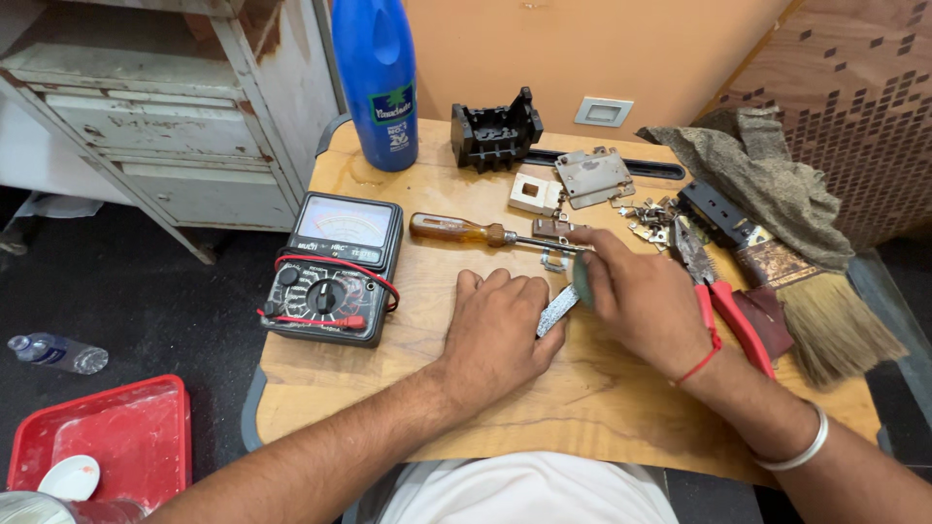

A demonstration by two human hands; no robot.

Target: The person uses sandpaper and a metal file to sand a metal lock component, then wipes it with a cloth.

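Observation:
My left hand (pixel 500 335) lies knuckles-up on the wooden tabletop (pixel 408 398), pinning a thin flat metal strip (pixel 557 311) under thumb and fingers. My right hand (pixel 641 296) presses a small dark greenish pad (pixel 582 278) against the strip's far end. Just beyond the hands lies a screwdriver (pixel 466 231) with a brown handle, its shaft pointing right toward a small metal part (pixel 553 230).
A black analog multimeter (pixel 335 272) with red leads sits left. A blue bottle (pixel 377 82), a black plastic housing (pixel 495 131), a white part (pixel 535 193), a metal plate (pixel 594 175), red-handled pliers (pixel 723 296), a brush (pixel 815 301) and a cloth (pixel 767 180) crowd the back and right. A red tray (pixel 107 437) is on the floor.

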